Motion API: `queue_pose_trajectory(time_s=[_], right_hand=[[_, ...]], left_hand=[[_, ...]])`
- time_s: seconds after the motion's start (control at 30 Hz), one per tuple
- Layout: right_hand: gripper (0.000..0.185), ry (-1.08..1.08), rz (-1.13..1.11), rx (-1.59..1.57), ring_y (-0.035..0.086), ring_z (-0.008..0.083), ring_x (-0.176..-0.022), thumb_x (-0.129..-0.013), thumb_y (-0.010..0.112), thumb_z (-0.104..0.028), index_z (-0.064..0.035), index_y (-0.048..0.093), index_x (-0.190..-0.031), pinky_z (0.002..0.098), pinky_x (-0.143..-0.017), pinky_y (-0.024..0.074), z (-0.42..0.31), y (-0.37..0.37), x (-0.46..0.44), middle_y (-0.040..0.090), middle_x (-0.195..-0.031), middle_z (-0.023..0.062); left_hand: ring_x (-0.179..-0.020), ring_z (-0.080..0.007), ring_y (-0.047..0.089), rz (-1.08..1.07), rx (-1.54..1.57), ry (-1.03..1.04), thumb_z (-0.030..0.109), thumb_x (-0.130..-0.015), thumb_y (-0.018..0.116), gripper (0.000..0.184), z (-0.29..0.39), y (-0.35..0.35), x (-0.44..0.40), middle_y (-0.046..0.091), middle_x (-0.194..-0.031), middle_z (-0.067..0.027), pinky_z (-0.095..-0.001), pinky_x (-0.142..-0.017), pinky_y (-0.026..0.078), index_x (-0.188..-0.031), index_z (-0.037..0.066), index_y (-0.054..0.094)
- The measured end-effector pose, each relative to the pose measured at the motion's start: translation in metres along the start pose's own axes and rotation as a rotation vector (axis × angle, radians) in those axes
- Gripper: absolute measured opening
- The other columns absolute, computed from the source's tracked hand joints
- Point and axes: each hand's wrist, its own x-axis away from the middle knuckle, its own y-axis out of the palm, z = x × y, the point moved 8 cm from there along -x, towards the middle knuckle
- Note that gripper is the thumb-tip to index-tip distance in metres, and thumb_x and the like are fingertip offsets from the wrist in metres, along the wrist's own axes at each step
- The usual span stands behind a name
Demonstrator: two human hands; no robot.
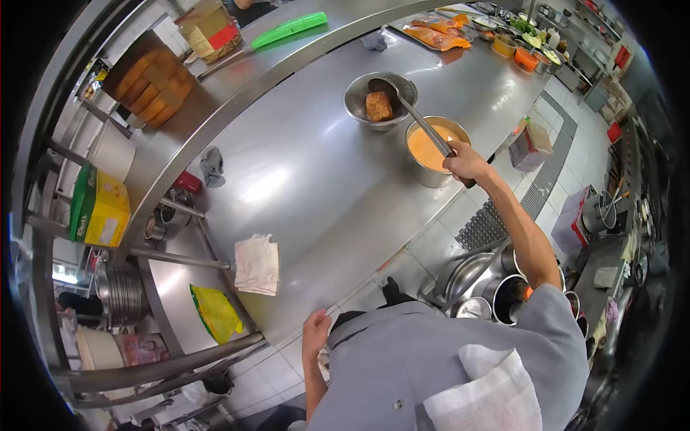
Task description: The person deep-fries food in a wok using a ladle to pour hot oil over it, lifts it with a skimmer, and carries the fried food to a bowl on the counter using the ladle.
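Note:
My right hand (466, 162) is wrapped round the dark handle of a long metal ladle (427, 126). The ladle's bowl end rests inside a metal bowl (356, 118), against a browned block of food (379, 106). Under the handle and next to the bowl stands a metal pot (429, 177) of orange sauce (428, 149). My left hand (316, 332) hangs low by the near edge of the steel table, its fingers loosely curled in with nothing visible in them. The nearest thing on the table to it is a folded white cloth (256, 266).
A steel shelf (287, 61) runs above the table's left side, holding a green wrapped item (289, 30) and bamboo steamers (154, 82). Orange packets (436, 32) and several food containers sit at the far end. Metal pots (503, 296) stand low on my right. A grey rag (212, 167) lies left.

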Motion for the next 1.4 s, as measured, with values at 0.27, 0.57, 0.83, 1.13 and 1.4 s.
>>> queue_pose_trajectory(time_s=[0.27,0.57,0.83,1.13,1.4], right_hand=[[0.04,-0.255,0.294,0.068,0.055,0.0196,-0.056,-0.073,0.052,-0.008,0.0005,0.046,-0.111,0.0312,-0.048,0.0434,0.013,-0.009,0.045,0.054,-0.064,0.0105],[0.027,-0.262,0.194,-1.372,0.038,0.0057,-0.044,-0.083,0.052,-0.013,-0.0065,0.043,-0.107,0.0189,-0.037,0.0299,0.13,0.102,0.349,0.04,-0.06,-0.0008],[0.047,-0.45,0.946,-1.371,0.037,0.0024,-0.045,-0.085,0.047,-0.007,-0.0092,0.03,-0.129,0.0164,-0.038,0.0325,0.188,0.16,0.696,0.04,-0.066,-0.0018],[0.05,0.313,2.155,-0.836,0.04,0.0061,-0.039,-0.08,0.053,-0.004,-0.0041,0.034,-0.126,0.0203,-0.037,0.0341,0.243,0.336,1.012,0.043,-0.055,-0.0016],[0.053,0.769,2.489,-0.46,0.05,0.0102,-0.055,-0.078,0.056,-0.007,-0.0049,0.037,-0.127,0.0232,-0.052,0.0442,0.303,0.453,1.183,0.056,-0.071,0.0041]], left_hand=[[-0.085,-0.0182,0.057,-0.164,-0.037,0.037,0.014,-0.079,0.058,0.032,0.047,0.013,0.001,0.061,-0.093,-0.0136,-0.0292,-0.076,0.045,-0.106,-0.002,0.054],[-0.081,-0.0138,0.055,-0.744,-0.173,0.166,0.011,-0.08,0.057,0.03,0.008,0.094,0.066,0.06,-0.089,-0.009,-0.0249,-0.073,0.044,-0.106,-0.003,0.053],[-0.078,-0.0125,0.054,-1.53,-0.509,0.487,0.011,-0.082,0.057,0.028,-0.018,0.205,0.247,0.059,-0.087,-0.0074,-0.0242,-0.071,0.043,-0.106,-0.003,0.053],[-0.087,-0.0163,0.056,-1.997,-0.661,0.674,0.013,-0.082,0.058,0.033,-0.082,0.281,0.473,0.06,-0.095,-0.012,-0.0272,-0.078,0.044,-0.109,-0.003,0.051],[-0.104,-0.0216,0.051,-2.37,-0.567,0.591,0.018,-0.082,0.059,0.046,-0.163,0.292,0.785,0.054,-0.111,-0.0165,-0.0303,-0.089,0.04,-0.122,0.002,0.043]])
